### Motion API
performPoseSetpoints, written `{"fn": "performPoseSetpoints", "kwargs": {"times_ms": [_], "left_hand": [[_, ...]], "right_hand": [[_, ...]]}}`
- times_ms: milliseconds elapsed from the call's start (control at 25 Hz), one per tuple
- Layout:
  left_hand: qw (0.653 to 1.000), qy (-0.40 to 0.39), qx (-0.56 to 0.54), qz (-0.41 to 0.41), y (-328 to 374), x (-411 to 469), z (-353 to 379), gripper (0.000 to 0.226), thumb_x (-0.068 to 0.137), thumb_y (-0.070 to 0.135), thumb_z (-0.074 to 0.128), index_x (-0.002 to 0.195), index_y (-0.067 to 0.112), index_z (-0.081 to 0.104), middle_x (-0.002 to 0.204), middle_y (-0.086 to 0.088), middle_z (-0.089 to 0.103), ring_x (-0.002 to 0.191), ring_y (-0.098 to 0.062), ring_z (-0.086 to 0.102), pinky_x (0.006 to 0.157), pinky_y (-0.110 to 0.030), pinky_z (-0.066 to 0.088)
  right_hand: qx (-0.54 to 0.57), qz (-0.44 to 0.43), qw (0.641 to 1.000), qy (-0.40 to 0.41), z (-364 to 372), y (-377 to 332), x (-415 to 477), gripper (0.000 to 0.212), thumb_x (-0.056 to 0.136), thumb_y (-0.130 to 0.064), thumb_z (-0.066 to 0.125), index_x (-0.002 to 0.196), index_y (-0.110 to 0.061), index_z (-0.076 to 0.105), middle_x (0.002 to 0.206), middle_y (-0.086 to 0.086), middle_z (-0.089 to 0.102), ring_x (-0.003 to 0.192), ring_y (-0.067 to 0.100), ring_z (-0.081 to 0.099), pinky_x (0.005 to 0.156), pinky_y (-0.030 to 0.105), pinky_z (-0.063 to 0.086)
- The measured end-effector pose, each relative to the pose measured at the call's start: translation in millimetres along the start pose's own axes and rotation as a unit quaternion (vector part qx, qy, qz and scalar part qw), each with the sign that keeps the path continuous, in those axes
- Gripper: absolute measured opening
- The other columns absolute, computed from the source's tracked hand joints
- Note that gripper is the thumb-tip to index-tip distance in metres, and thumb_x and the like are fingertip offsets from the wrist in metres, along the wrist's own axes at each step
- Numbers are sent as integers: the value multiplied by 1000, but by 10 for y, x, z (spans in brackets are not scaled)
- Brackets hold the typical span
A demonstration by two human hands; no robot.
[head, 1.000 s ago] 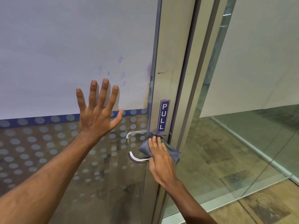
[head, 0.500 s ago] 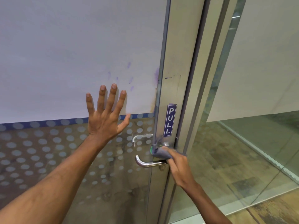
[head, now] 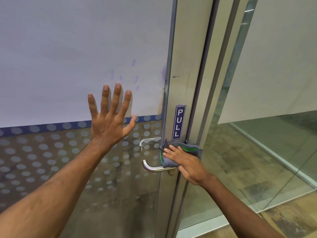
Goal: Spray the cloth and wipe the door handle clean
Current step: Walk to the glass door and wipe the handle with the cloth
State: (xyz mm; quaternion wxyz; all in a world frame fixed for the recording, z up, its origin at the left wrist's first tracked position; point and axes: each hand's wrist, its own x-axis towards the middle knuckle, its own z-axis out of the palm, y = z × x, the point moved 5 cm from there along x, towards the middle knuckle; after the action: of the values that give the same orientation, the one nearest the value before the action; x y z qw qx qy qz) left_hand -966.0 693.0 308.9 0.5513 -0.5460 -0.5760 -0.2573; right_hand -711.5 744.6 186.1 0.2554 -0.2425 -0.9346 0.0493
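A steel lever door handle (head: 151,167) sticks out leftward from the metal door frame (head: 187,66), low in the view. My right hand (head: 187,162) presses a grey cloth with green stitching (head: 188,148) flat against the frame, over the root of the handle. The cloth covers the handle's base and the plate there; only the curved free end of the lever shows. My left hand (head: 111,121) lies flat on the glass door (head: 68,57), fingers spread, up and left of the handle. No spray bottle is in view.
A blue PULL sticker (head: 178,122) sits on the frame just above the cloth. A second handle (head: 145,140) shows through the dotted lower glass. To the right stand glass panels (head: 257,152) and a wooden floor (head: 291,215).
My right hand has shifted from gripping the bunched cloth at the handle's root to laying it flat against the frame, fingers pointing left. My left hand stays on the glass.
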Motion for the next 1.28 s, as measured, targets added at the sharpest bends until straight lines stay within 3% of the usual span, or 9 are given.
{"fn": "performPoseSetpoints", "kwargs": {"times_ms": [240,320,440,520,600,760,880,1160,1280], "left_hand": [[1000,0,-1,-3,-10,0,4,81,94,63,30,158,19,7,161,-13,6,146,-39,9,112,-64,2],[1000,-4,-7,-5,-3,1,1,81,94,63,30,158,19,7,161,-12,5,146,-39,9,112,-64,3],[1000,-6,-8,-6,-21,-2,20,82,94,64,29,158,19,6,162,-12,3,146,-38,7,112,-64,1],[1000,-7,-9,-8,-19,-1,29,82,94,65,28,158,20,6,162,-10,0,147,-37,5,112,-63,1],[1000,-10,-12,-12,-17,-4,26,81,94,64,27,158,20,5,162,-10,1,147,-37,6,112,-63,2],[1000,-9,-14,-10,-22,8,2,81,94,63,29,158,20,5,162,-11,5,146,-38,8,113,-62,0],[1000,-8,-16,-7,-14,9,-29,81,94,62,31,158,20,5,161,-12,8,146,-38,11,113,-62,-1],[1000,-9,-21,-12,-17,11,-36,80,94,62,32,158,20,6,161,-12,9,145,-38,11,113,-62,1],[1000,-11,-18,-13,-20,11,-30,81,94,63,32,158,21,4,161,-12,7,146,-38,11,113,-62,0]], "right_hand": [[315,164,907,225,275,-2,-173,53,79,3,36,123,-8,63,135,4,59,136,16,44,117,27,27],[482,253,771,330,448,15,-221,51,80,5,33,117,-11,65,129,11,62,126,20,53,110,30,36],[702,353,415,459,725,-90,-251,40,89,-1,29,94,-12,67,84,2,77,90,19,67,80,27,53],[735,360,301,490,758,-216,-230,33,92,-11,28,91,-11,62,69,0,76,75,17,70,72,25,52],[751,345,248,505,753,-359,-195,33,93,-16,28,94,-9,60,71,3,76,77,19,71,81,30,48],[796,354,193,453,957,-814,3,39,96,-25,28,107,-5,60,108,20,65,117,35,52,114,44,31],[803,382,183,420,1161,-1160,160,38,94,-27,32,102,-8,64,104,16,67,106,33,59,103,44,40],[763,459,320,323,1280,-1216,-186,26,84,-9,44,102,-2,61,107,21,66,104,32,58,108,47,36],[727,493,335,342,1351,-1056,-577,34,80,-11,48,108,5,60,112,26,61,106,37,56,107,52,36]]}}
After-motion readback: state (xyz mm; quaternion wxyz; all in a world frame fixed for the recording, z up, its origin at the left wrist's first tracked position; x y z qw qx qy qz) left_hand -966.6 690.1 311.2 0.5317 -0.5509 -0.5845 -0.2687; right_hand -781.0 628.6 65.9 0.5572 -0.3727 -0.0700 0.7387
